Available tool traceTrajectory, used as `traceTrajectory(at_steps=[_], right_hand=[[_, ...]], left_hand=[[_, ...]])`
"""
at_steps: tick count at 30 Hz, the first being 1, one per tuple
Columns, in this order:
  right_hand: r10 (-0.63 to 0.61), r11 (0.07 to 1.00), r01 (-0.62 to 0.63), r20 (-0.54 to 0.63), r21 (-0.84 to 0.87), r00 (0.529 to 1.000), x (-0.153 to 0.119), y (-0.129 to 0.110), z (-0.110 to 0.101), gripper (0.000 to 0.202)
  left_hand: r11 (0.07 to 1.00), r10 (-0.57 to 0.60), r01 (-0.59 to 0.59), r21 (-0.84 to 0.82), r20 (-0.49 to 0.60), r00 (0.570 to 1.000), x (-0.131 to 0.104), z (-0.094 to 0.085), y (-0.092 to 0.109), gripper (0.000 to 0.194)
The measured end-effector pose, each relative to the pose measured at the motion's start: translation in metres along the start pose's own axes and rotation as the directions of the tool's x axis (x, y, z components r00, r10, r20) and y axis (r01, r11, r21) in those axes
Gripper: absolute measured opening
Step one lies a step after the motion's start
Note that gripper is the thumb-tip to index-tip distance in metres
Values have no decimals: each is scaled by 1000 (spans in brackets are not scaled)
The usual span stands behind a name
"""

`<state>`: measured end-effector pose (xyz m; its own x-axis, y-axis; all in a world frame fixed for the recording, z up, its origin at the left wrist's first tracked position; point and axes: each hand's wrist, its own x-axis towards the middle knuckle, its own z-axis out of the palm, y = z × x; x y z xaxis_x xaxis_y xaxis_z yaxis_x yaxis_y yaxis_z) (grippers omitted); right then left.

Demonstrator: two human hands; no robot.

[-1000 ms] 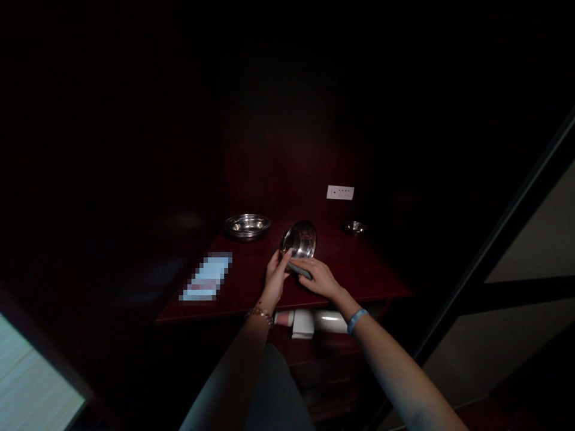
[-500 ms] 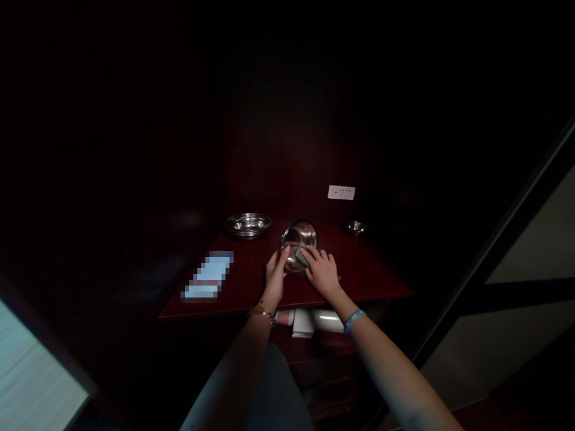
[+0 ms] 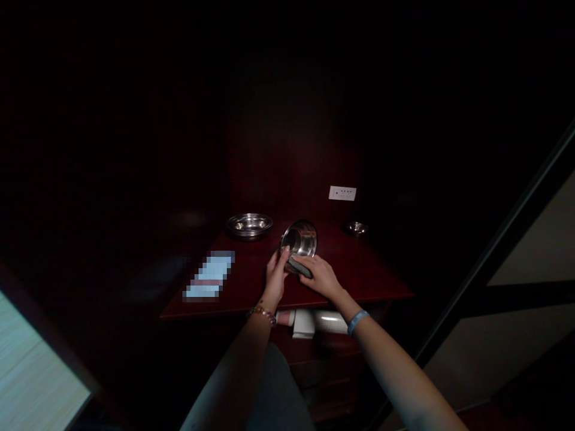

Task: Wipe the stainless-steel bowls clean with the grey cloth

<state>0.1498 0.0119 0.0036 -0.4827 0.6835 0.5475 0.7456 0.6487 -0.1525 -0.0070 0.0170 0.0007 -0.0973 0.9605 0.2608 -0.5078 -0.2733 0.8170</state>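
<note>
A shiny metal bowl (image 3: 304,235) is tilted with its opening toward me above the dark red desk (image 3: 242,281). My left hand (image 3: 275,276) grips the bowl at its lower left rim, thumb over the edge. A grey pad (image 3: 300,267), perhaps a sponge or cloth, lies against the lower rim of the bowl. Closed on that pad is my right hand (image 3: 321,276), its fingers pointing left, close to my left thumb.
Stacked metal dishes (image 3: 249,225) stand at the back left, a small metal bowl (image 3: 356,228) at the back right. A blurred light sheet (image 3: 210,275) lies on the left. Below the desktop are a white box (image 3: 304,324) and a pale roll (image 3: 331,321).
My right hand has moved the grey pad from inside the bowl down and left to its lower rim. My left hand and the bowl have hardly moved.
</note>
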Motion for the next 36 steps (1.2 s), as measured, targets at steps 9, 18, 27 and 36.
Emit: traceTrajectory(at_steps=[9,18,27,36], right_hand=[[-78,997,78,35,1,996,0,-2,-4,52],[55,989,-52,21,-135,998,-1,1,0,51],[153,974,-156,-28,-165,988,-1,8,8,61],[83,996,-82,-36,27,996,-1,14,12,59]], left_hand=[[1000,-9,9,-11,-27,1000,0,-1,-2,58],[999,-3,4,47,-31,1000,-3,0,0,58],[996,0,3,92,-22,1000,-3,1,0,57],[990,-29,26,136,24,999,-3,10,-4,51]])
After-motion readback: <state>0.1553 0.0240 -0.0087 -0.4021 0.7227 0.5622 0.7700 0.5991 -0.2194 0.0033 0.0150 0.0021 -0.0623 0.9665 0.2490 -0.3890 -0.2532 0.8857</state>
